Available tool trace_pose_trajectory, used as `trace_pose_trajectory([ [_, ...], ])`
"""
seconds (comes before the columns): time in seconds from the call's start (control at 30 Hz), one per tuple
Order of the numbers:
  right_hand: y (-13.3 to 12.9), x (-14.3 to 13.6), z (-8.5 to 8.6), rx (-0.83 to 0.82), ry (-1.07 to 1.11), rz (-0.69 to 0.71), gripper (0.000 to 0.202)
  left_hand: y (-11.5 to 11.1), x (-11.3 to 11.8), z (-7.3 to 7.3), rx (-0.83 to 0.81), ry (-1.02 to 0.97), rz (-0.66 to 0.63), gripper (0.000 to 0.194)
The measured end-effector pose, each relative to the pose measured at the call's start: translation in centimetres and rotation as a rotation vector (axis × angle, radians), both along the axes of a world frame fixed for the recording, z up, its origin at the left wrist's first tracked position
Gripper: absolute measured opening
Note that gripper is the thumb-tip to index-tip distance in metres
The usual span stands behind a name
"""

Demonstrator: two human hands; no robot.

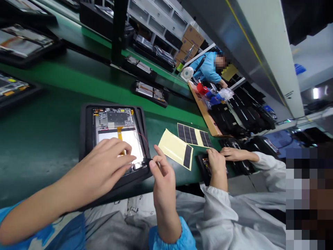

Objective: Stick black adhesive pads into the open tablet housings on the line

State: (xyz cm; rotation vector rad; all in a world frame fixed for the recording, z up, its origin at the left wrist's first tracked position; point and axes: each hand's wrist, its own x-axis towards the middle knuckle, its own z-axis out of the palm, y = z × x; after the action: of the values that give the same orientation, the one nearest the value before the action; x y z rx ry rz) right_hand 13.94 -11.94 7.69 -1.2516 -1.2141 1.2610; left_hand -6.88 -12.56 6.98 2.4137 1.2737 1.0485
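Observation:
An opened tablet (117, 118) lies in a black foam tray (85, 130), its circuit board and pale battery area exposed, with an orange ribbon cable and a thin red wire. My left hand (111, 161) reaches over its lower part, fingers apart and bent, the tips at the lower right corner beside a small silvery part (137, 165). At that same corner, my right hand (164, 177) pinches a small black strip (147, 161) between thumb and forefinger. What lies under my left palm is hidden.
Right of the tray are a yellow backing sheet (171, 147) with one black strip and another sheet (192, 134) with several. A co-worker's hands (218, 161) work on a device close by. More opened tablets (151, 92) stand behind and at left (23, 41).

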Motion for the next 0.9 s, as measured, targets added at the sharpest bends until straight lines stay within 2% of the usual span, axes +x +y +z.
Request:
trace_pose_trajectory([
  [0.07, -0.1, -0.4, 0.2, -0.008, -0.011, -0.005, 0.017, -1.0, 0.0, -0.4, 0.088, 0.042, 0.035, 0.025],
  [0.2, 0.0, -0.8, 0.4, -0.041, -0.053, 0.019, 0.015, -1.7, 0.2, -0.7, 0.136, 0.115, 0.033, 0.028],
  [0.33, 0.1, -1.1, 0.5, -0.066, -0.061, 0.029, 0.014, -1.5, 0.6, -0.2, 0.211, 0.163, 0.02, 0.026],
  [0.43, 0.0, -1.1, 0.7, -0.083, -0.027, 0.035, 0.016, -1.4, 0.9, 0.2, 0.237, 0.171, 0.009, 0.033],
  [0.5, 0.0, -1.0, 0.8, -0.101, 0.002, 0.047, 0.017, -1.4, 0.9, 0.1, 0.211, 0.157, 0.033, 0.036],
  [0.6, 0.2, -0.9, 0.8, -0.131, 0.008, 0.057, 0.018, -1.3, 0.6, -0.4, 0.143, 0.131, 0.028, 0.03],
  [0.73, 0.3, -1.1, 0.5, -0.132, -0.084, 0.063, 0.016, -1.0, 0.2, -0.9, 0.028, 0.049, -0.01, 0.019],
  [0.9, 0.2, -1.5, 0.2, -0.099, -0.175, 0.008, 0.012, -0.8, 0.6, -1.0, -0.071, -0.013, -0.01, 0.021],
])
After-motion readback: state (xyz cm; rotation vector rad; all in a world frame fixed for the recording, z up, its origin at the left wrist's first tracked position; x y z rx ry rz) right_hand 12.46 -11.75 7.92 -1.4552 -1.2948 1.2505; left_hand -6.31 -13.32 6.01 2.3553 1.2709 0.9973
